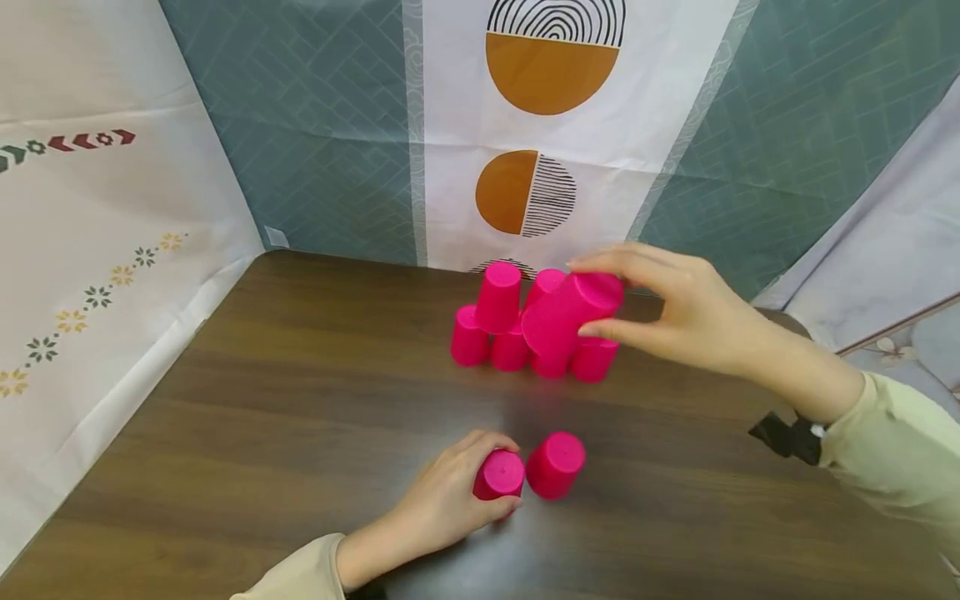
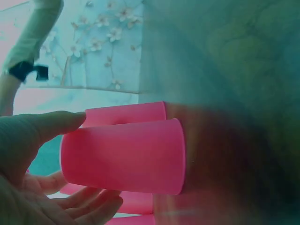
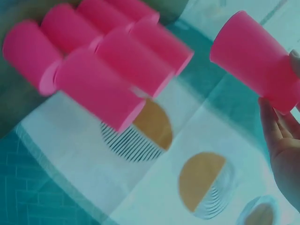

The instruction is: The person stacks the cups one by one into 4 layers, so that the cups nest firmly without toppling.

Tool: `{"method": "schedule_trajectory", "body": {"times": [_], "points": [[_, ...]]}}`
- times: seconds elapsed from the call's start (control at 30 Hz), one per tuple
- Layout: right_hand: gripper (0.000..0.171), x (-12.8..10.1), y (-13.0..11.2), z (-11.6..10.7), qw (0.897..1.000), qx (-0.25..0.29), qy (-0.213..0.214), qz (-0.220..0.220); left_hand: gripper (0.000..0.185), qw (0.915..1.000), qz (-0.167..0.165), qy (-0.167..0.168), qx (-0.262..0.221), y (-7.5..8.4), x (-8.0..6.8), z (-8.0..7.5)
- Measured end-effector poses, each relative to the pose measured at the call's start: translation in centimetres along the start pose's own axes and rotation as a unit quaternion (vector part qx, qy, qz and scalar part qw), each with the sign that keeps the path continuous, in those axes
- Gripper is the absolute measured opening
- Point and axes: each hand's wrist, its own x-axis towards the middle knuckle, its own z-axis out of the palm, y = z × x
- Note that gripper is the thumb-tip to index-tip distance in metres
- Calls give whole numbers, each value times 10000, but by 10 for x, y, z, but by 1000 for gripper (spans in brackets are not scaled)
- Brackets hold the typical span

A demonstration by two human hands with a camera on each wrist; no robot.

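Bright pink plastic cups stand upside down on the table. My right hand (image 1: 693,312) grips one pink cup (image 1: 564,321) between thumb and fingers, tilted in the air in front of the stack. The right wrist view shows this cup (image 3: 255,61) apart from the stacked ones. The stack has a bottom row of several cups (image 1: 469,337) and an upper row (image 1: 498,297) resting on them, partly hidden by the held cup. Closer to me, my left hand (image 1: 442,500) curls round another upside-down cup (image 2: 122,157) on the table. A further cup (image 1: 557,467) stands just right of it.
The brown wooden table (image 1: 300,417) runs back to a patterned cloth (image 1: 300,125) hanging right behind the stack. A white cloth (image 1: 112,275) borders the left side, and another light cloth (image 1: 892,250) hangs at the right.
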Motion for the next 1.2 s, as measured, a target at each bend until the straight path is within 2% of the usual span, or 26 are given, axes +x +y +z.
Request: {"method": "schedule_trajectory", "body": {"times": [0.2, 0.43, 0.6, 0.87, 1.2], "points": [[65, 26, 32, -1, 9978, -49, -146, 645, 42, 9997, 66, 186, -108, -5, -4, 3], [57, 53, 54, 3, 9889, -3, -752, 1281, 42, 9999, 27, 1, -148, -6, -1, 0], [57, 62, 65, 9, 9835, 127, -1093, 1439, 42, 9998, -18, -111, -165, -6, -2, -1], [57, 68, 76, 20, 9753, 514, -1067, 1866, 40, 9997, 0, -219, -123, -6, -1, -5], [56, 72, 77, 31, 9711, 460, -1313, 1941, 42, 9992, -75, -381, -6, -5, -1, -9]]}}
